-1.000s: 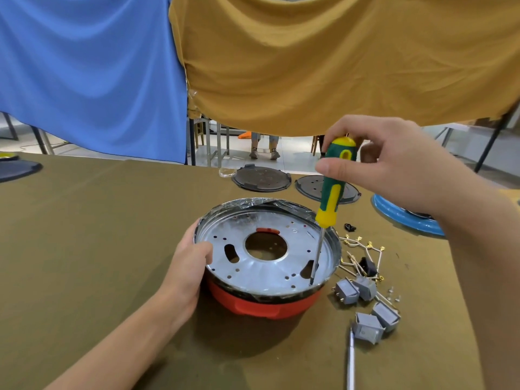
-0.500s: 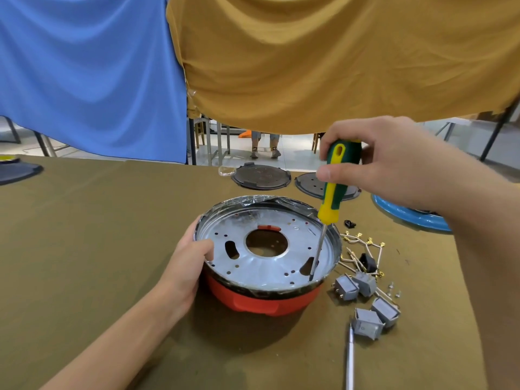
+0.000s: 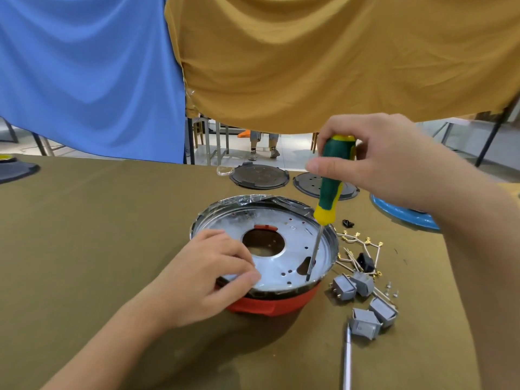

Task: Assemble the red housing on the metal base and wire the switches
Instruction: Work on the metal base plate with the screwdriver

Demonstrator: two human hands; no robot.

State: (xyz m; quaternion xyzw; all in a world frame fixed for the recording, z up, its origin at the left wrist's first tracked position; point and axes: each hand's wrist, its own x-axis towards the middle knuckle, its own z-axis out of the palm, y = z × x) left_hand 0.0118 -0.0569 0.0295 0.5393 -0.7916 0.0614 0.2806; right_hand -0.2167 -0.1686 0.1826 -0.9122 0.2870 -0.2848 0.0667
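Right hand: the right hand (image 3: 394,161) grips the green-and-yellow screwdriver (image 3: 332,181) by the top of its handle, fingers curled round it; shaft nearly upright.
Screwdriver tip: down on the metal base (image 3: 292,246), at its near-right edge beside a dark slot.
Left hand: the left hand (image 3: 208,271) rests on the base's near-left rim, fingers loosely bent, thumb along the edge.
Metal base: seated on top of the red housing (image 3: 270,304), mid-table.
Switches: four grey switches (image 3: 363,302) lie just right of the housing, with loose wires (image 3: 357,249) behind them.
Table: olive cloth (image 3: 84,235).
Writing: none legible on tool or parts.
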